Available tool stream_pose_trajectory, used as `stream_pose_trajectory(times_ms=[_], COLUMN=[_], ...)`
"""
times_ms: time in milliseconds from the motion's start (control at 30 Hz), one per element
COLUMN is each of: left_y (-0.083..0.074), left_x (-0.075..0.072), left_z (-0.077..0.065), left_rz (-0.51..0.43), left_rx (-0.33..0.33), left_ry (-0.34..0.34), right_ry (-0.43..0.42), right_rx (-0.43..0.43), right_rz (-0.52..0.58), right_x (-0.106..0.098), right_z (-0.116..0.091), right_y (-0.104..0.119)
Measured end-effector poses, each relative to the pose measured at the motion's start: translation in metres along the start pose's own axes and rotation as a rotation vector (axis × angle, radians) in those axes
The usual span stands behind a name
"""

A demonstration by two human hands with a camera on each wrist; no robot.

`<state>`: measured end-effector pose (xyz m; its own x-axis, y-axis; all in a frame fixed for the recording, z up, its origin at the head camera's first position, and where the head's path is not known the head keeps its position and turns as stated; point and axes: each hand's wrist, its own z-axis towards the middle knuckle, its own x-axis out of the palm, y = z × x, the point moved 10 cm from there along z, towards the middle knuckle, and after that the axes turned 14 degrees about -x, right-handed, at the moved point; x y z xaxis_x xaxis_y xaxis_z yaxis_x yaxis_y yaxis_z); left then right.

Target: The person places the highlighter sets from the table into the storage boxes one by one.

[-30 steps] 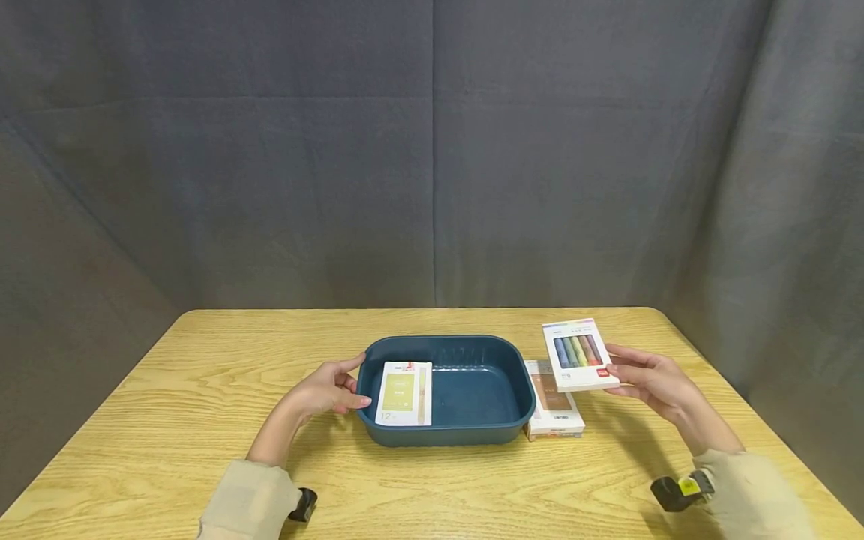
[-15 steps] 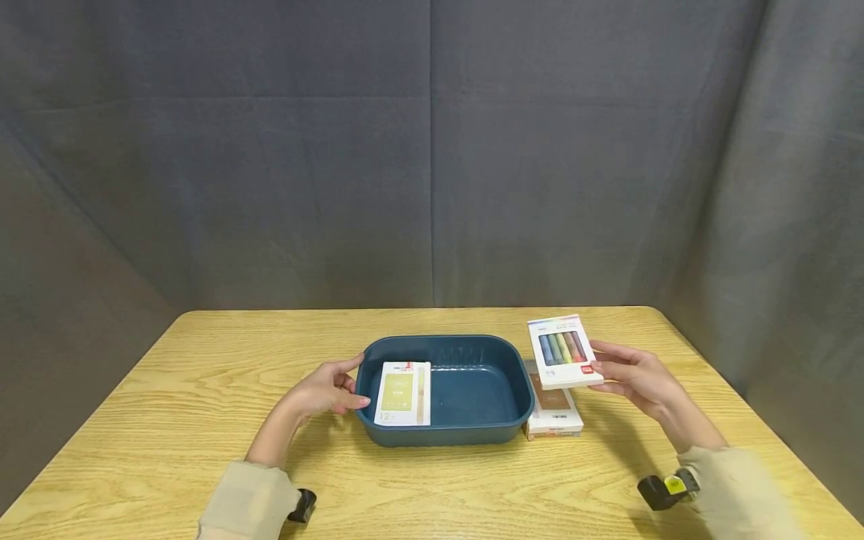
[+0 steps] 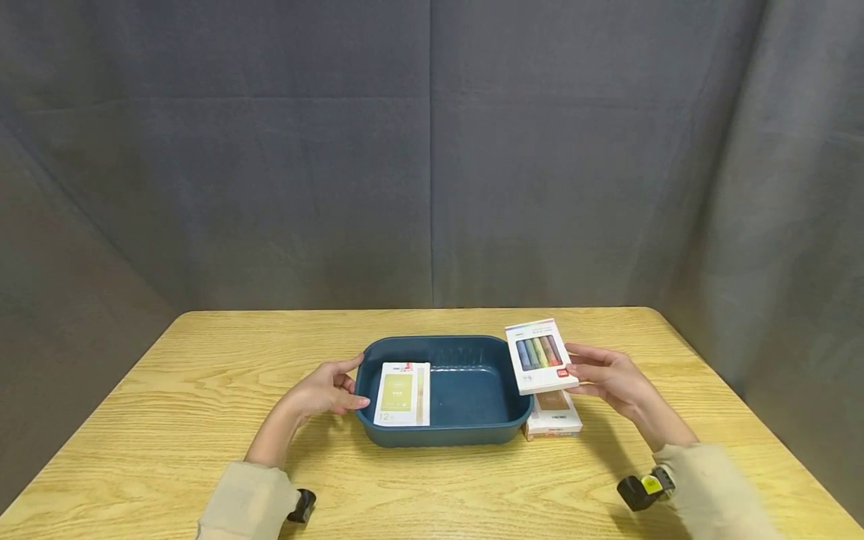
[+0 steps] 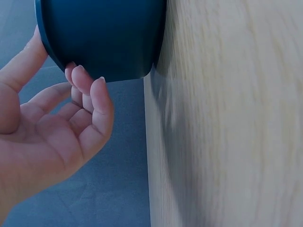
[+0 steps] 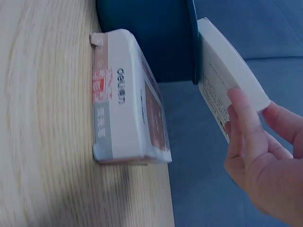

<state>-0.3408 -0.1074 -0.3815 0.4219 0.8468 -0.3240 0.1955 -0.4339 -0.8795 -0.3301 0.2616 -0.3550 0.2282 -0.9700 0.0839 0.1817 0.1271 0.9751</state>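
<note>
A dark teal plastic basin (image 3: 472, 394) stands mid-table, with a white and yellow-green box (image 3: 398, 394) lying in its left part. My left hand (image 3: 331, 388) grips the basin's left rim; in the left wrist view its thumb and curled fingers (image 4: 100, 101) meet the wall (image 4: 104, 38). In my right hand (image 3: 610, 379) is a white box of colored sticks (image 3: 540, 356), pinched at its right edge and tilted over the basin's right rim. The right wrist view shows the back of this box (image 5: 229, 66), its far end by the rim.
A white and brown box (image 3: 555, 418) lies on the wooden table (image 3: 432, 487) against the basin's right side, partly under the held box. In the right wrist view this brown-windowed box (image 5: 125, 99) shows its printed end. Grey curtains (image 3: 432, 165) enclose the table.
My right hand has carried the box of colored sticks leftward, from above the white and brown box to the basin's right rim. My left hand keeps its grip in place.
</note>
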Motion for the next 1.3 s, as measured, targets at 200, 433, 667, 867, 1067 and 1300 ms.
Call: stream_pose_trajectory(times_ms=[200,433,667,867,1067,1300], left_y=[0.000,-0.001,-0.001,-0.001,0.000,0.001], left_x=[0.001,0.002,0.002,0.002,0.002,0.003], left_z=[0.000,0.002,0.002,0.002,0.002,0.002], left_rz=[0.005,0.014,0.021,0.019,0.015,0.016], left_rx=[0.003,0.006,0.002,0.001,-0.001,0.002], left_ry=[0.006,0.007,-0.001,-0.006,-0.007,0.000], right_ry=[0.002,0.020,0.045,0.072,0.094,0.119], right_rx=[0.015,0.011,0.035,0.048,0.040,0.040], right_rz=[0.012,0.001,-0.020,-0.055,-0.113,-0.080], right_x=[0.007,0.016,0.026,0.035,0.044,0.057], right_z=[0.002,0.002,0.001,0.001,0.003,0.004], right_y=[-0.002,0.000,-0.002,-0.003,-0.005,-0.007])
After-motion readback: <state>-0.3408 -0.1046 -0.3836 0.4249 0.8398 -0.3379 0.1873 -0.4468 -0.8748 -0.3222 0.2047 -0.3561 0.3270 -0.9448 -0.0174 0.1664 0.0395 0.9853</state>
